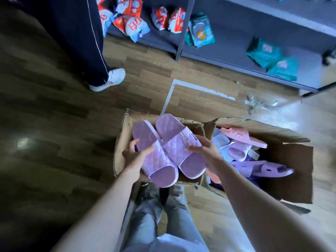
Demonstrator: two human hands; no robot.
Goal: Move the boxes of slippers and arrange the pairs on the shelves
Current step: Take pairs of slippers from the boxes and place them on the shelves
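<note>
- slippers point(163, 151): a lilac pair, side by side, held in the air over the left box point(122, 142); they only lean on each other, so one could slide free and drop back in.
- left hand point(135, 154) grips the left one, thumb on top; right hand point(203, 148) curls round the other's edge, a lighter hold by the look of it and the likelier to slip.
- right box point(291, 170), just beside, holds a jumble point(241, 148) of pink and lilac ones; pairs could get mixed.
- shelf point(236, 51) lies well ahead, packets point(136, 26) on it; wrap point(258, 102) on the floor point(54, 124) between could catch a foot, and a bystander's shoe point(111, 79) stands near the way.
</note>
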